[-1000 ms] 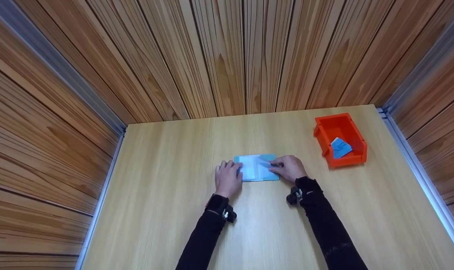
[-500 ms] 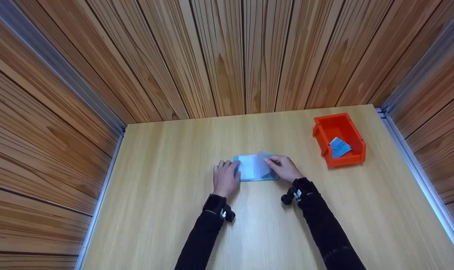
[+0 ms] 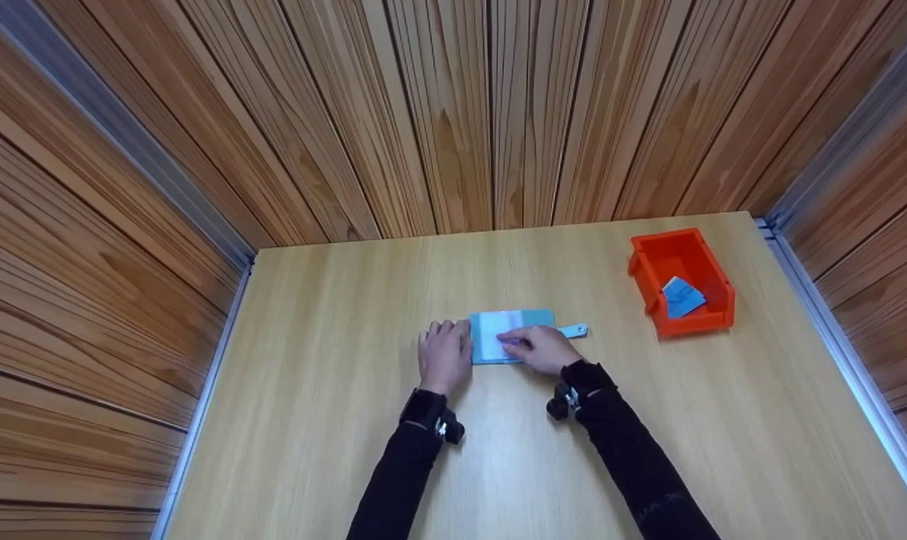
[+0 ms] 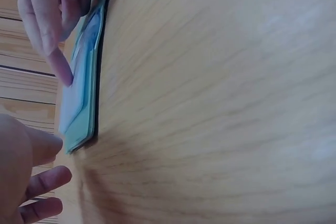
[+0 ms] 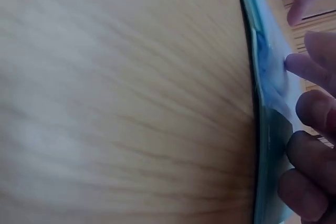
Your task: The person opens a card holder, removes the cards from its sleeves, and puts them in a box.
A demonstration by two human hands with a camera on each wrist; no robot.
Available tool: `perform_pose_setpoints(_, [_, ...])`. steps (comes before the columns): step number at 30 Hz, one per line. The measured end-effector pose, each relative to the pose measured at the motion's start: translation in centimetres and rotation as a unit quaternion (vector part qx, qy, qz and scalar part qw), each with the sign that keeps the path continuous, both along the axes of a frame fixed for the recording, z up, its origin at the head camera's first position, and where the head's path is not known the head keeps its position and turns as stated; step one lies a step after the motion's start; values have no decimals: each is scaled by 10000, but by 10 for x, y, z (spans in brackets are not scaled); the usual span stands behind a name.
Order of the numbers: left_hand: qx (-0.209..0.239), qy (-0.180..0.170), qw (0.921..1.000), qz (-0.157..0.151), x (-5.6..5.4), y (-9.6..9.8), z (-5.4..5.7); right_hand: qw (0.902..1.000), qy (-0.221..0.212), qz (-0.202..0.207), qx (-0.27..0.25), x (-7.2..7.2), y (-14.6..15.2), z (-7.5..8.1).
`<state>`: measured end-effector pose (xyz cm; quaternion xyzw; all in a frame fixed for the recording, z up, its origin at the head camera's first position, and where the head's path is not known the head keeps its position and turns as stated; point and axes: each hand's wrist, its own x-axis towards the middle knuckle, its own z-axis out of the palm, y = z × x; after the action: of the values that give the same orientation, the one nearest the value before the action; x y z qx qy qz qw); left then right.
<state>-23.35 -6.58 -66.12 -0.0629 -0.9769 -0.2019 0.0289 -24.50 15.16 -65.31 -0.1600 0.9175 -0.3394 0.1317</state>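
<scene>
A light blue card holder [image 3: 538,318] lies open on the table, its clear plastic sleeves [image 3: 492,336] spread over the left and middle part. From its right side a short snap strap [image 3: 575,331] sticks out. My right hand [image 3: 545,349] is over the holder; in the left wrist view its straight index finger [image 4: 62,69] presses on the sleeves, with other fingers bent. At the holder's left edge is my left hand [image 3: 445,355], fingers relaxed and holding nothing. Its thumb [image 4: 46,146] is close to the holder's corner in the left wrist view; whether they touch, I cannot tell.
An orange bin [image 3: 654,259] stands at the back right of the wooden table [image 3: 333,360]. Inside it lies a blue folded piece [image 3: 682,297] with dark markings. Wood-panelled walls [image 3: 453,112] enclose the back and both sides.
My right hand has moved left across the holder, turning a clear sleeve over to the left and letting it go. The snap strap has come into view. My left hand has shifted slightly left, off the sleeves.
</scene>
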Motion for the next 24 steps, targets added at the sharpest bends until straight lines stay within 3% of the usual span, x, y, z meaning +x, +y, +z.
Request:
perform_pose_setpoints(8, [-187, 120, 9992, -339, 2, 2, -3, 9997, 171, 160, 107, 0, 0, -2])
perform_pose_setpoints(14, [-85, 114, 9988, -458, 1, -1, -3, 9997, 230, -24, -69, -1, 9, 2])
perform_pose_setpoints(24, [-129, -201, 9987, -449, -9, -31, 16, 9979, 274, -584, -84, -7, 42, 19])
